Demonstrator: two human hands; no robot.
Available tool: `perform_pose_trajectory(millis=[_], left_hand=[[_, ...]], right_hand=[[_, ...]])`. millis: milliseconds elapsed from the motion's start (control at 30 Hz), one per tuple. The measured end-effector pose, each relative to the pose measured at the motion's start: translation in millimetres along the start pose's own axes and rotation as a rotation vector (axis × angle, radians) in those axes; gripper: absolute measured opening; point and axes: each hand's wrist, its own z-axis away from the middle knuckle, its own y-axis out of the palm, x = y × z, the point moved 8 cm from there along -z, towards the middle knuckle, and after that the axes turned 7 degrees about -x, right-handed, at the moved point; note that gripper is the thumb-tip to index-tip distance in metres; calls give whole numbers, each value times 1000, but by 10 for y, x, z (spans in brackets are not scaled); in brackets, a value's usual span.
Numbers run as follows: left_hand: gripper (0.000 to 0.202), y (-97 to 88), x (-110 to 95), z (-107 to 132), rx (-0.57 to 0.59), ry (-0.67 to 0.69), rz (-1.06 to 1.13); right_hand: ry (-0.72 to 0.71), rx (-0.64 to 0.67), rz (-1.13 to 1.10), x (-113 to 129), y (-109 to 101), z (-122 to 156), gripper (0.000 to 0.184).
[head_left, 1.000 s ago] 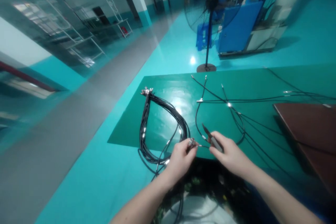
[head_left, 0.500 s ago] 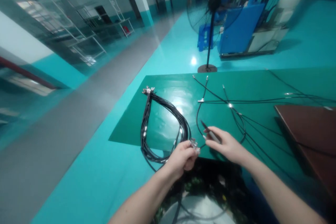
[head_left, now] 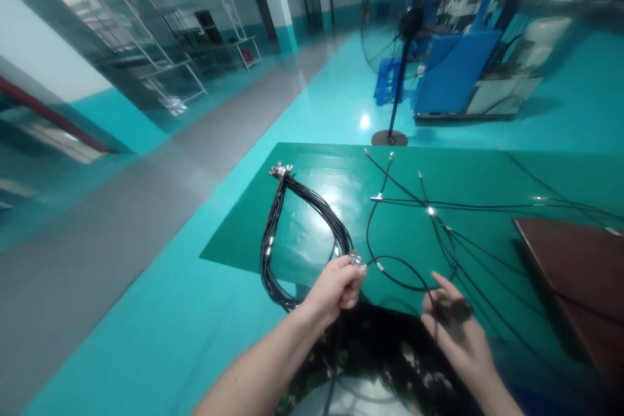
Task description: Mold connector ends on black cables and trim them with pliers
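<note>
My left hand (head_left: pixel 336 287) is closed around the metal-tipped ends of a black cable bundle (head_left: pixel 287 227) that loops over the near left part of the green table (head_left: pixel 331 172). My right hand (head_left: pixel 453 331) hovers at the table's near edge, blurred by motion, with a dark tool (head_left: pixel 451 309) held in its curled fingers and one finger sticking up. A single black cable (head_left: pixel 397 273) curves across the table between the two hands.
More loose black cables (head_left: pixel 468 205) with metal connectors spread across the table's middle and right. A brown board (head_left: pixel 580 273) lies at the right edge. A standing fan (head_left: pixel 402 58) and blue machine (head_left: pixel 453 71) stand on the teal floor beyond.
My right hand has pulled back from the table toward me and to the right, taking the tool with it. My left hand has stayed on the cable ends.
</note>
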Motion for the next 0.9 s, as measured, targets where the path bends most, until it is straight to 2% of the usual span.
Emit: perform_pose_trajectory(millis=[67, 133, 233, 300, 367, 533, 767, 900], left_hand=[[21, 3, -1, -3, -9, 5, -9], [21, 19, 13, -4, -10, 2, -15], [21, 43, 16, -4, -6, 8, -2], [21, 35, -6, -3, -8, 20, 27], [22, 2, -39, 2, -12, 33, 61], [22, -121, -92, 23, -37, 65, 105], [22, -184, -83, 5, -93, 112, 79], [20, -201, -50, 9, -159, 118, 58]], right_hand=[[-43, -116, 209, 188, -226, -37, 48], [-185, -150, 488, 528, -335, -98, 51], [-400, -20, 933, 984, -170, -180, 59], [-442, 32, 1115, 1164, -30, -225, 62], [-452, 40, 1199, 1284, 83, -252, 65], [-497, 79, 1233, 1377, 270, -231, 64], [-453, 112, 1297, 1360, 330, -227, 66], [-459, 153, 1337, 1305, 399, -237, 60]])
